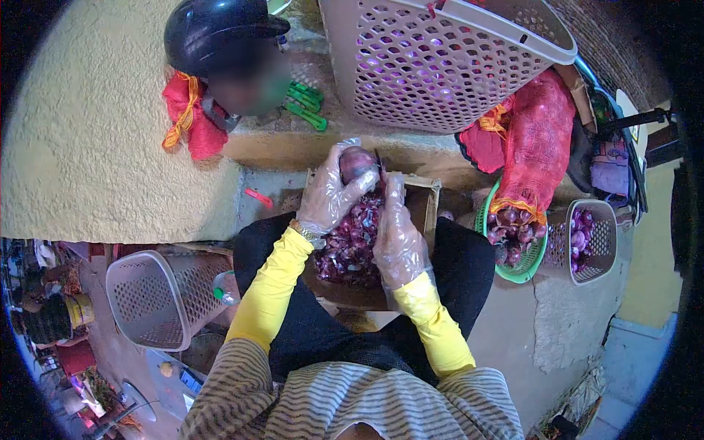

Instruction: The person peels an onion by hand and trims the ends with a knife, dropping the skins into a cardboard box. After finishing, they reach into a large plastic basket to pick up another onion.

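Onion looks round and reddish-purple between gloved left fingers.

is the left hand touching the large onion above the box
Touching: the head view shows the gloved left hand curled around the onion, its thumb lying against the lower side.

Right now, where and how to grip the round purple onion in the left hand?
Cup the round purple onion by its rounded left flank, coming from the left, as the clear-gloved left hand does. No handle shows, so curled fingers and thumb should suit; the right looks poorer, with the clear-gloved right hand and a thin dark tool there.
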A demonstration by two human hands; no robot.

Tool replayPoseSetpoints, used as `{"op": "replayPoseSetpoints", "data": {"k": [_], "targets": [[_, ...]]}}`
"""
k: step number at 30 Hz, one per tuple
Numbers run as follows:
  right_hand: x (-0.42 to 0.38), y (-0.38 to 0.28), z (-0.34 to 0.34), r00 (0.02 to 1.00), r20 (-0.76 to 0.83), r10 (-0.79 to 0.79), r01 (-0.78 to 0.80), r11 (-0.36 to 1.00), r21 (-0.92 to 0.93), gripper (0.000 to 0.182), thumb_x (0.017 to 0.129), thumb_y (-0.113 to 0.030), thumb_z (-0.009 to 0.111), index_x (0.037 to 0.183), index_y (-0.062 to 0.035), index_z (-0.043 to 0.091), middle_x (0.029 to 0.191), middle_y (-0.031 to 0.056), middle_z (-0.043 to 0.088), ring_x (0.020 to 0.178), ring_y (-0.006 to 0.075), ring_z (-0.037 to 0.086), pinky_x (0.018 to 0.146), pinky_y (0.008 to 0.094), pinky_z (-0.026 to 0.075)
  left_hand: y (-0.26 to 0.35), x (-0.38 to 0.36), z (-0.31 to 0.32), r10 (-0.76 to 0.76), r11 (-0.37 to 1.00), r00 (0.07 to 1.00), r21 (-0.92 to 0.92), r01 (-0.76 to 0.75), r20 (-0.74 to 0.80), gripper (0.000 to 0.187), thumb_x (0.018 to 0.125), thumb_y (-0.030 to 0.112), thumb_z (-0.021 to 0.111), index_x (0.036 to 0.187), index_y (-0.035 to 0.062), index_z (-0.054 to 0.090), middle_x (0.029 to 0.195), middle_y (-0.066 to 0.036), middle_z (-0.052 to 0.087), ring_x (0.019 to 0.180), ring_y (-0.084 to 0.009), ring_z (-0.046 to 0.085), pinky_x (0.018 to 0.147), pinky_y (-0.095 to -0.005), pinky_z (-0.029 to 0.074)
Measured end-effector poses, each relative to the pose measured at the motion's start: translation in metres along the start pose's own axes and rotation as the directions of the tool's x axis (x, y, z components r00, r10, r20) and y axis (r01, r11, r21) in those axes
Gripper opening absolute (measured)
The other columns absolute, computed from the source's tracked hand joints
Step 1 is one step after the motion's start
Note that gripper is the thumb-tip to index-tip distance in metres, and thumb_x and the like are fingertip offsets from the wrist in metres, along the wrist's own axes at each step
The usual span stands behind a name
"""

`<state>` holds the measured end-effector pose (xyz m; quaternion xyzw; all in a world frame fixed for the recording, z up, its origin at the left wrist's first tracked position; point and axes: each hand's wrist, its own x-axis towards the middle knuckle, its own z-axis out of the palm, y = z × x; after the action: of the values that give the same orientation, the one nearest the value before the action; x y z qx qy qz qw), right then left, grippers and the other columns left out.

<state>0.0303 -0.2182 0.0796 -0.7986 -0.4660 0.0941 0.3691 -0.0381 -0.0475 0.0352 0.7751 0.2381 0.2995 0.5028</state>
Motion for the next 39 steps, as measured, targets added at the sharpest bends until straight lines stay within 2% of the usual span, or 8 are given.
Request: {"op": "replayPoseSetpoints", "data": {"k": [15,19,22,27,30,33,37,39], "targets": [[-0.001,0.003,-0.002,0.987,0.082,0.135,-0.152,0.956,0.25,0.058,0.101,0.001,0.047,0.156,-0.0011,0.03,0.148,0.0259,0.05,0.138,0.0364,0.05,0.112,0.0382,0.04,0.01,0.003,-0.014,-0.142,0.97,0.987,-0.187,0.153,0.073,0.063,0.094,0.043,0.069,0.139,0.0046,0.046,0.112,-0.014,0.066,0.098,-0.0226,0.067,0.085,-0.0343,0.054],[-0.001,0.014,-0.001,0.99,0.051,0.133,-0.142,0.949,0.283,0.055,0.102,-0.001,0.048,0.154,-0.0005,0.034,0.148,0.025,0.051,0.138,0.0326,0.051,0.112,0.0371,0.041,0.002,0.003,-0.016,-0.187,0.884,0.977,-0.417,0.212,0.102,0.054,0.098,0.038,0.063,0.137,0.0046,0.049,0.117,-0.009,0.063,0.103,-0.0146,0.062,0.085,-0.0316,0.054],[-0.003,0.028,0.006,0.993,-0.113,-0.045,0.075,0.958,0.277,0.055,0.104,-0.01,0.047,0.156,-0.005,0.031,0.128,0.0286,0.064,0.099,0.0405,0.071,0.085,0.0435,0.055,0.004,0.008,-0.019,-0.271,0.772,0.95,-0.554,0.311,0.156,0.051,0.098,0.036,0.059,0.136,0.0032,0.051,0.121,-0.01,0.063,0.109,-0.018,0.061,0.093,-0.0384,0.055],[-0.004,0.01,-0.02,0.847,0.332,0.416,-0.53,0.614,0.585,0.05,0.107,-0.019,0.049,0.153,-0.0041,0.038,0.114,0.0218,0.071,0.08,0.0227,0.067,0.08,0.041,0.056,0.017,0.012,-0.021,-0.325,0.742,0.941,-0.592,0.316,0.095,0.053,0.099,0.035,0.057,0.138,-0.0001,0.05,0.119,-0.01,0.063,0.105,-0.02,0.064,0.088,-0.0398,0.059],[-0.005,0.015,-0.025,0.83,0.397,0.391,-0.555,0.514,0.654,0.048,0.107,-0.021,0.05,0.15,-0.0034,0.041,0.099,0.0186,0.071,0.075,0.0226,0.067,0.074,0.0408,0.056,0.007,0.01,-0.023,-0.317,0.752,0.946,-0.589,0.295,0.068,0.055,0.098,0.036,0.057,0.139,0.0002,0.049,0.118,-0.011,0.064,0.103,-0.0204,0.065,0.087,-0.0382,0.059],[-0.008,0.043,-0.009,0.986,0.083,0.143,-0.153,0.979,0.135,0.046,0.107,-0.022,0.05,0.148,-0.0029,0.044,0.087,0.0156,0.066,0.069,0.0203,0.063,0.071,0.0392,0.056,-0.003,0.009,-0.029,-0.276,0.73,0.953,-0.618,0.291,0.123,0.06,0.095,0.036,0.066,0.143,0.0059,0.045,0.128,-0.01,0.056,0.108,-0.0206,0.063,0.082,-0.0379,0.062],[-0.008,0.049,-0.007,0.996,-0.023,0.087,-0.082,0.984,0.158,0.045,0.107,-0.02,0.049,0.147,-0.002,0.045,0.092,0.0182,0.068,0.075,0.0251,0.068,0.074,0.0401,0.056,0.011,0.009,-0.034,-0.128,0.792,0.945,-0.543,0.28,0.3,0.059,0.092,0.03,0.069,0.142,0.0074,0.048,0.126,-0.008,0.06,0.109,-0.0159,0.063,0.085,-0.0314,0.057],[-0.003,0.036,-0.018,0.887,0.245,0.391,-0.452,0.844,0.29,0.044,0.106,-0.019,0.049,0.147,-0.001,0.045,0.113,0.0263,0.069,0.094,0.0337,0.072,0.083,0.0425,0.055,0.031,0.004,-0.044,-0.077,0.836,0.845,-0.427,0.345,0.53,0.069,0.085,0.032,0.072,0.147,0.0103,0.048,0.147,-0.005,0.052,0.108,-0.0162,0.064,0.094,-0.0323,0.053]]}}
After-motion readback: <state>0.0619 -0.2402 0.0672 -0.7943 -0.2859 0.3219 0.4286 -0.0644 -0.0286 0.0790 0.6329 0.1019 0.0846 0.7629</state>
